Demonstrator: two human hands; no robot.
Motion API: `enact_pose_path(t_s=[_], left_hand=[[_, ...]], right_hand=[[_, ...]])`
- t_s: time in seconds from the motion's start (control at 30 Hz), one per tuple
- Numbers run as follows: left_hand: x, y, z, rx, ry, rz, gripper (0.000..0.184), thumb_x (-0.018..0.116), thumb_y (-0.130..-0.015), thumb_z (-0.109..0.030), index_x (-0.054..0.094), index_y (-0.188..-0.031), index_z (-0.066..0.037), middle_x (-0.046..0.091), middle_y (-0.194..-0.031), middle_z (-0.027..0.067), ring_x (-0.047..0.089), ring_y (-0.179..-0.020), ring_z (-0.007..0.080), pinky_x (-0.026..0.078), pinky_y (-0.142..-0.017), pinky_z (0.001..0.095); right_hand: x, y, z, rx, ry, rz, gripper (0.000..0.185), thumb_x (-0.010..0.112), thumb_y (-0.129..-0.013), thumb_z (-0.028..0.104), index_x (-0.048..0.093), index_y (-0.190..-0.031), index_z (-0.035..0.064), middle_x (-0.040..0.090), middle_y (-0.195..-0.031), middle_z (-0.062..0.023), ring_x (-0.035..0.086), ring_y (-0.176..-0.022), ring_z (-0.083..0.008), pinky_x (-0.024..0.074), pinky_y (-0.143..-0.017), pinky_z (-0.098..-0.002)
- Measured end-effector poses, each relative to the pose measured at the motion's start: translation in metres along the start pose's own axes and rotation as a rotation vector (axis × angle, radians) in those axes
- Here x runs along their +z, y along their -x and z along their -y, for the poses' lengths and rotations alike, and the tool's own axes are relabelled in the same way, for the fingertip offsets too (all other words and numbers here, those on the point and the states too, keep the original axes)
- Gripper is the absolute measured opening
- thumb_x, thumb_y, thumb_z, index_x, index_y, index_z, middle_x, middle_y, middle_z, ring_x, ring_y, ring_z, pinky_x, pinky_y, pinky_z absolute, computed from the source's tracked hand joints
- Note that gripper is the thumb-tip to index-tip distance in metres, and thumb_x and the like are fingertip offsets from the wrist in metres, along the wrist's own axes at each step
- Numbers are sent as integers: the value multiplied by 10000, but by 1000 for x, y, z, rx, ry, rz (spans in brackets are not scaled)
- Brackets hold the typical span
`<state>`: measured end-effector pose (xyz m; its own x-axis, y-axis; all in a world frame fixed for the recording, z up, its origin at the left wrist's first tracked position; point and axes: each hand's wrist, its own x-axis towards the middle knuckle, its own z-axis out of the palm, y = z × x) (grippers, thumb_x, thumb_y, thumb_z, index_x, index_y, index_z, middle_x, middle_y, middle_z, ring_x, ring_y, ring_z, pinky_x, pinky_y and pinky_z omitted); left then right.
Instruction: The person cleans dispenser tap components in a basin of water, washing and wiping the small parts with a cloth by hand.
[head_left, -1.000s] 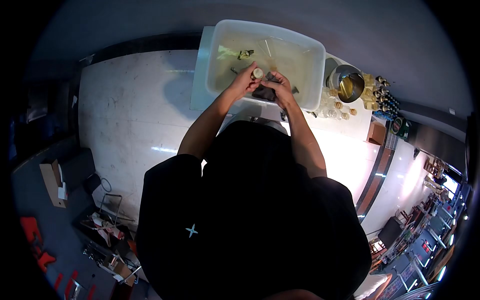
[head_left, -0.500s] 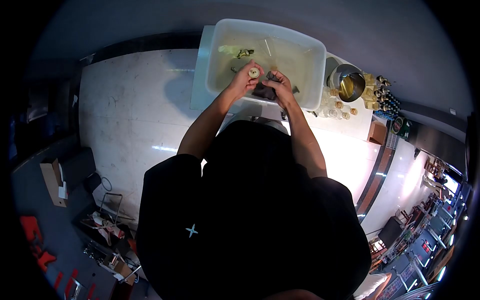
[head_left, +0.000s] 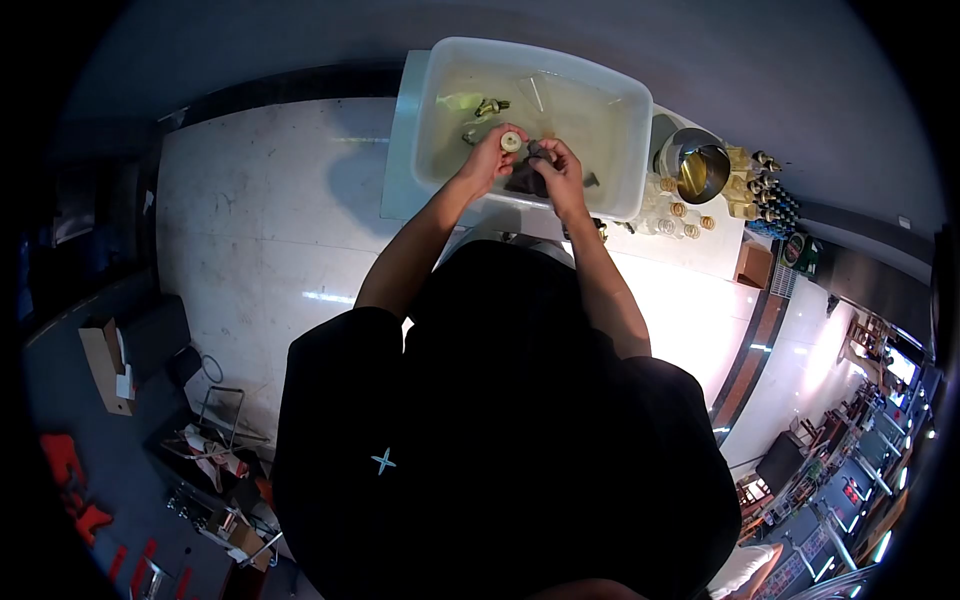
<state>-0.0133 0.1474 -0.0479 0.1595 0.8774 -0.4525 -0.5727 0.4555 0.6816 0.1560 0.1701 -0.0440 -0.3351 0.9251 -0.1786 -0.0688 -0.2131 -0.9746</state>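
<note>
Over the near side of a white plastic tub of cloudy water, my left hand holds a small round cream-coloured piece, its flat face turned up. To its right, my right hand pinches a dark grey cloth that hangs down at the tub's near wall. The cloth's upper end is close to the round piece; whether they touch I cannot tell. Behind my left hand, a small dark and yellowish piece lies in the water. A clear object rests near the tub's far side.
Right of the tub are a metal bowl, several clear bottles with gold-coloured rings and rows of yellowish pieces. A brown box stands beyond. At the lower right, part of another person shows.
The round piece has turned its flat face up in my left hand. My right hand and the top of the cloth have shifted slightly left.
</note>
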Motion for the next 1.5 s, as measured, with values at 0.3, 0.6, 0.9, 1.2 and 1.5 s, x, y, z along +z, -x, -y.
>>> enact_pose_path(t_s=[0.3,0.6,0.9,1.2,1.5], left_hand=[[7,2,2,51,12,-30,238,391,-1002,-360,543,-1007,-176,447,-768,-51,417,-650,79,343,-564,240],[6,-10,14,92,-163,-81,238,392,-1014,-414,393,-1117,-199,410,-801,-26,426,-688,82,359,-612,255],[6,-10,19,130,-275,-1,283,390,-1021,-436,380,-1122,-172,394,-806,-15,391,-652,84,329,-595,251],[1,-6,14,79,-270,-64,257,389,-998,-319,542,-973,-113,441,-738,-28,382,-577,65,270,-502,245],[4,-6,14,141,-252,-67,174,433,-965,-284,553,-953,-158,453,-738,-52,383,-564,52,253,-479,227]], right_hand=[[14,10,9,-76,123,-67,190,711,-860,24,667,-1045,22,640,-829,21,542,-740,-55,444,-692,-211],[18,13,10,-225,495,-183,355,778,-817,224,701,-1083,1,720,-893,-132,689,-808,-167,524,-744,-298],[14,5,6,-103,438,-198,314,757,-844,262,675,-1006,6,641,-746,-67,548,-671,-108,460,-638,-265],[14,8,3,-141,400,-143,181,708,-875,193,681,-944,28,565,-677,-12,476,-643,-84,416,-600,-251],[11,6,-5,-94,448,-172,240,723,-878,253,700,-926,19,561,-613,-28,462,-572,-83,415,-557,-260]])
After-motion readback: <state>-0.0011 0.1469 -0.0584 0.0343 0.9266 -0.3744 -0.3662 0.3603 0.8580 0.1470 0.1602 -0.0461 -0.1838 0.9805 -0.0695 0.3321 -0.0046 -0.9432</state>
